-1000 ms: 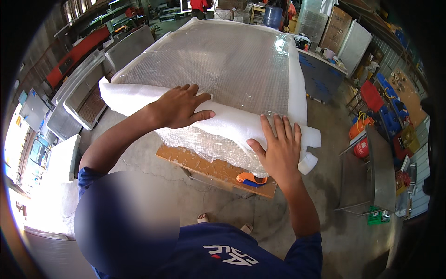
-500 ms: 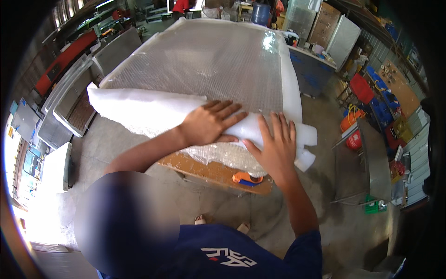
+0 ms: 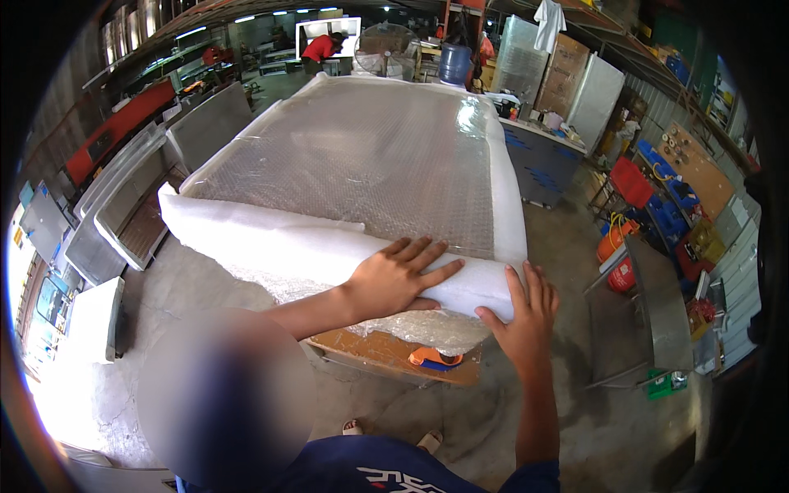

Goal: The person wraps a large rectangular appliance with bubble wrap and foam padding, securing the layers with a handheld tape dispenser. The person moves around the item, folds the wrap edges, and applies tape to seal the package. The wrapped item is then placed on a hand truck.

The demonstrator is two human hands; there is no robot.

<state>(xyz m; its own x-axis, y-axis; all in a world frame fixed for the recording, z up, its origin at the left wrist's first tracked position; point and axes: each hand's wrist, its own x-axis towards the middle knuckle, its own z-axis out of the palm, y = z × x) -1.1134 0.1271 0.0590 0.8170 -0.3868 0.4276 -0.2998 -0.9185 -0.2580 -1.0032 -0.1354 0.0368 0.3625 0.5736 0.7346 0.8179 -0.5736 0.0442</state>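
A large flat panel covered in clear bubble wrap (image 3: 353,156) lies before me, its edges lined with white foam sheet (image 3: 255,218). My left hand (image 3: 400,281) rests spread on the foam along the near edge. At the near right corner my right hand (image 3: 526,316) presses on the end of the foam, fingers stretched out and thumb apart. Loose bubble wrap (image 3: 411,327) hangs below the foam, over a wooden bench top (image 3: 345,343). On that bench sits an orange and blue tape dispenser (image 3: 436,358), partly covered by the wrap.
Metal panels (image 3: 136,201) lean at the left. At the right stand a grey table (image 3: 657,304), a red chair (image 3: 631,181) and an orange gas cylinder (image 3: 615,240). A blue water bottle (image 3: 454,64) stands at the back, where a person in red (image 3: 322,49) bends over.
My right hand has moved to the right, onto the corner. The foam ends that stuck out there now lie folded in. My left hand has shifted slightly right along the edge.
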